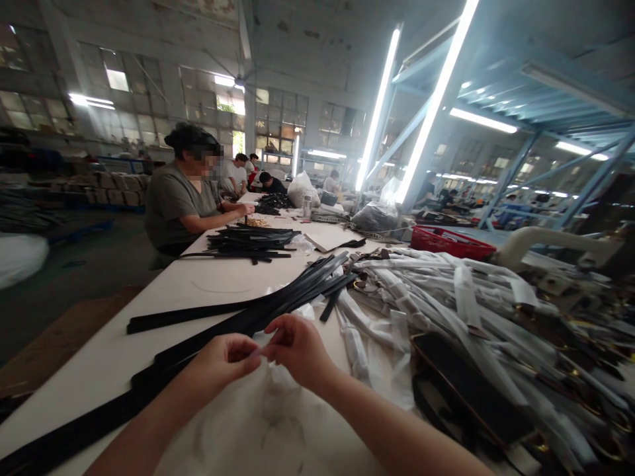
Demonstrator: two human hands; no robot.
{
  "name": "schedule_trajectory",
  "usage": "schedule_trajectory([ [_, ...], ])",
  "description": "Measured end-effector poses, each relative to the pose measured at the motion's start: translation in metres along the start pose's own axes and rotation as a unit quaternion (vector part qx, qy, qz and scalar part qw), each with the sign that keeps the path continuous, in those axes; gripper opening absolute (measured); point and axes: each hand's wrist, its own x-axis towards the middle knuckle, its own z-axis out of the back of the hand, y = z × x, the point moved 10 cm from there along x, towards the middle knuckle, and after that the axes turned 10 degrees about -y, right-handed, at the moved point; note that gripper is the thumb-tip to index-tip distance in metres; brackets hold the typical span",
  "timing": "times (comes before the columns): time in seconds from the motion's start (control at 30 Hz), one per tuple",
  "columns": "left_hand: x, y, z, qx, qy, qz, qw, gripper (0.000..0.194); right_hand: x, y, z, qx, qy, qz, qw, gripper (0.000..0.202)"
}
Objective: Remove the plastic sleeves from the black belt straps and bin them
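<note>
Across the counter, black straps lie beyond the left hand, its fingertips pinched on thin clear film between both hands; the right hand pinches likewise, where a light, even grip should suit; wrapped straps lie rightward of it

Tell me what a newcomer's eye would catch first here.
Probably the glaring tube lights slanting through the upper right. Next, the tangle of white straps heaped on the right of the table, beside long black strips. Front and centre, the left hand and right hand seem to pinch thin, pale plastic.
</note>
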Motion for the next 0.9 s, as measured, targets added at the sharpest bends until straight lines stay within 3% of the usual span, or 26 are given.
schedule_trajectory([
  [0.13, 0.004, -0.006, -0.002, -0.003, -0.003, -0.031, 1.000, 0.040, -0.008, 0.005, -0.009, -0.066, 0.016, 0.025, 0.997, 0.019],
  [0.2, 0.007, -0.010, 0.015, 0.018, -0.053, -0.044, 0.997, 0.039, -0.008, 0.007, -0.009, -0.070, 0.016, 0.026, 0.997, 0.015],
  [0.23, 0.007, -0.015, 0.033, 0.032, -0.103, -0.060, 0.992, 0.039, -0.006, 0.011, -0.009, -0.084, 0.014, 0.044, 0.995, 0.015],
  [0.3, 0.001, -0.027, 0.085, 0.028, -0.239, -0.100, 0.965, 0.039, -0.005, 0.029, -0.006, -0.158, 0.000, 0.120, 0.980, 0.016],
  [0.4, -0.023, -0.033, 0.168, -0.022, -0.428, -0.134, 0.893, 0.039, -0.007, 0.049, -0.019, -0.328, 0.022, 0.219, 0.919, 0.017],
  [0.5, -0.041, -0.022, 0.216, -0.084, -0.517, -0.126, 0.843, 0.035, -0.014, 0.047, -0.056, -0.433, 0.122, 0.259, 0.855, 0.026],
  [0.57, -0.044, -0.016, 0.225, -0.116, -0.528, -0.125, 0.832, 0.034, -0.024, 0.043, -0.092, -0.458, 0.194, 0.304, 0.812, 0.028],
  [0.7, -0.035, -0.015, 0.212, -0.131, -0.488, -0.129, 0.853, 0.033, -0.039, 0.022, -0.151, -0.515, 0.290, 0.382, 0.710, 0.023],
  [0.8, -0.030, -0.018, 0.200, -0.144, -0.455, -0.128, 0.870, 0.033, -0.031, 0.008, -0.159, -0.556, 0.292, 0.390, 0.674, 0.027],
  [0.9, -0.023, -0.025, 0.185, -0.125, -0.404, -0.140, 0.895, 0.044, -0.022, 0.005, -0.144, -0.578, 0.277, 0.398, 0.656, 0.021],
])
